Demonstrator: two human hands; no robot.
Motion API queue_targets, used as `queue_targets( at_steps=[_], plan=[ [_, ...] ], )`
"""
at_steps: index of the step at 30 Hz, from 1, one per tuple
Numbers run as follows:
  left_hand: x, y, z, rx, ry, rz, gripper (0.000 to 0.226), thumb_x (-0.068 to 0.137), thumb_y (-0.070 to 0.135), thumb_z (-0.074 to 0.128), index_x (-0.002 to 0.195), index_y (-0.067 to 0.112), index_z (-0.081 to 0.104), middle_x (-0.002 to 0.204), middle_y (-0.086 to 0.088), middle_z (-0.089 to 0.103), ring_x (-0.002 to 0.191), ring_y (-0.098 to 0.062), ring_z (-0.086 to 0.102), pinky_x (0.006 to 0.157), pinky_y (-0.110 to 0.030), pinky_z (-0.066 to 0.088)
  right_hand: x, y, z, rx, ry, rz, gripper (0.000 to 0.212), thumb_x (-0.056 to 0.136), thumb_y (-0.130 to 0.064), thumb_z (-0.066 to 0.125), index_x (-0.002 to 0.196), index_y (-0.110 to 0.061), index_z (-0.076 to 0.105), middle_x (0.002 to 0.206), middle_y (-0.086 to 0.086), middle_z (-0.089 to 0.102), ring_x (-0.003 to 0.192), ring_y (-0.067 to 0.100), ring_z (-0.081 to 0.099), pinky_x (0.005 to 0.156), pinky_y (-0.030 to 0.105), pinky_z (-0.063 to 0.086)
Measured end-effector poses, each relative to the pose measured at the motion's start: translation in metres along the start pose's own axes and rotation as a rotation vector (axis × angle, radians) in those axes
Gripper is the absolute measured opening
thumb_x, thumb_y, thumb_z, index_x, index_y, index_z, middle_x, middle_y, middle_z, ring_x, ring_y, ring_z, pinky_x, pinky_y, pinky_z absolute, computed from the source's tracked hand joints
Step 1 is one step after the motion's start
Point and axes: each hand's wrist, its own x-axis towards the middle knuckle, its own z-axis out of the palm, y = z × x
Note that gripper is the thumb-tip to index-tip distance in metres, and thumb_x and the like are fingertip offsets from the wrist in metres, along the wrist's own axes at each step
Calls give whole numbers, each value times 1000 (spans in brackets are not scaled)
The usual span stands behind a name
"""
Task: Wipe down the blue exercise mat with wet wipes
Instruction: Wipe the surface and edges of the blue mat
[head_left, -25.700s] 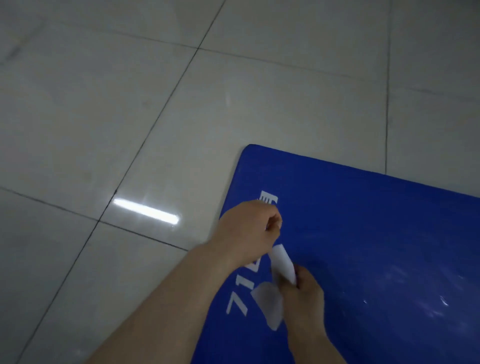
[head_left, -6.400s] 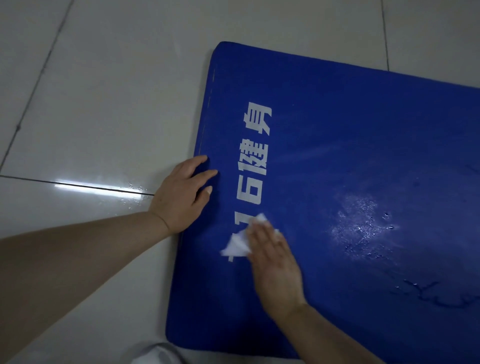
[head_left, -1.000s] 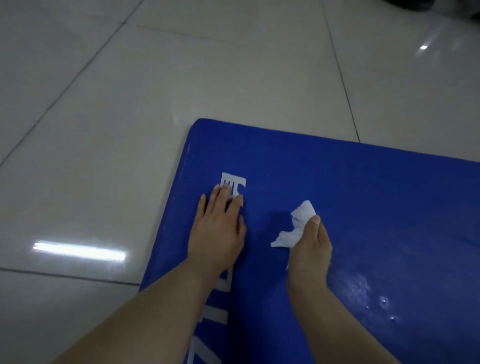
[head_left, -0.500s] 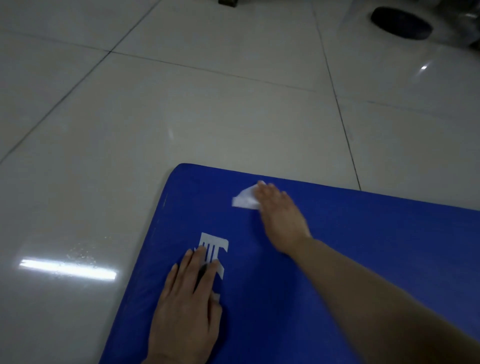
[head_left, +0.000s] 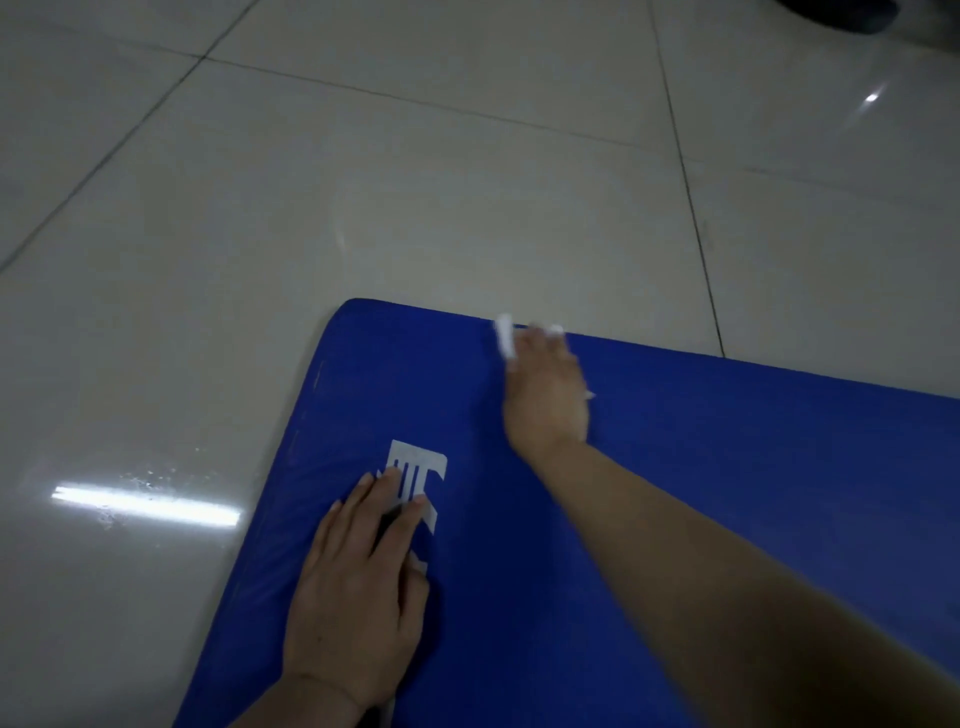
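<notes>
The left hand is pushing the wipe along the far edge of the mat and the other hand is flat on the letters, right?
Not quite: the head view shows the right hand pushing the wipe along the mat's far edge. The left hand lies flat on the letters.

Glossy pale tiled floor (head_left: 415, 208) with a light streak (head_left: 145, 505)

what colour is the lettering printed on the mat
White, on the blue exercise mat; the lettering shows by the left hand in the head view.
</notes>
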Motion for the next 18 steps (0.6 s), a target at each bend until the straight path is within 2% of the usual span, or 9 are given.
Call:
queue_targets(
  at_steps=[2,4,6,8,10,12,14,16,18],
  plan=[
    [0,0,-1,-8,6,1,51,85,29,34,126,14,60,144,-6,44,136,-20,31,111,-36,19,-10,-18,6,3,-65,-100,72,91,-10,43,152,-12,5,158,7,12,146,27,4,116,37,17],
    [1,1,-1,-6,12,-2,52,84,30,34,127,14,60,144,-6,45,135,-20,31,111,-35,19,-18,-1,2,-28,-100,-69,71,93,-10,44,151,-10,4,160,7,2,147,23,-2,118,34,3],
    [2,2,-1,17,21,-10,53,84,31,33,126,14,61,143,-5,46,134,-21,34,112,-36,22,-29,41,-6,-87,-80,59,70,92,-8,45,151,-6,7,159,10,5,147,22,5,120,33,6],
    [2,4,0,46,21,-11,53,83,31,33,125,13,61,142,-6,47,133,-22,37,112,-40,29,-39,83,-17,-97,-89,270,66,93,-9,44,150,-4,11,158,12,10,146,24,11,120,34,10],
    [2,4,1,58,18,-18,54,84,31,32,125,12,61,143,-6,46,133,-23,37,111,-41,30,-41,92,-24,-69,-127,400,64,94,-11,43,150,-3,11,157,15,12,145,26,13,118,34,14],
    [2,5,1,68,17,-18,53,84,30,32,125,12,61,143,-7,46,133,-23,36,111,-37,24,-38,61,-20,-56,-91,278,64,92,-11,41,148,-2,11,152,18,20,139,30,23,111,36,26],
    [3,6,-1,69,22,-14,52,84,28,32,123,10,62,143,-9,46,133,-24,34,110,-36,21,-38,10,-6,47,-31,16,66,90,-11,42,149,-5,14,150,15,23,137,30,24,111,38,25],
    [3,6,-1,64,25,-8,52,85,28,32,123,10,62,143,-9,46,133,-23,34,110,-37,22,-40,-31,4,186,-41,-146,62,94,-17,42,150,-12,15,157,8,14,144,26,9,117,38,8],
    [3,5,-1,56,24,-6,52,84,28,33,124,10,61,143,-9,45,134,-23,34,110,-37,21,-41,-35,3,197,-89,-156,64,97,-18,40,152,-14,7,160,3,2,147,20,-4,115,32,-7]
  ],
)
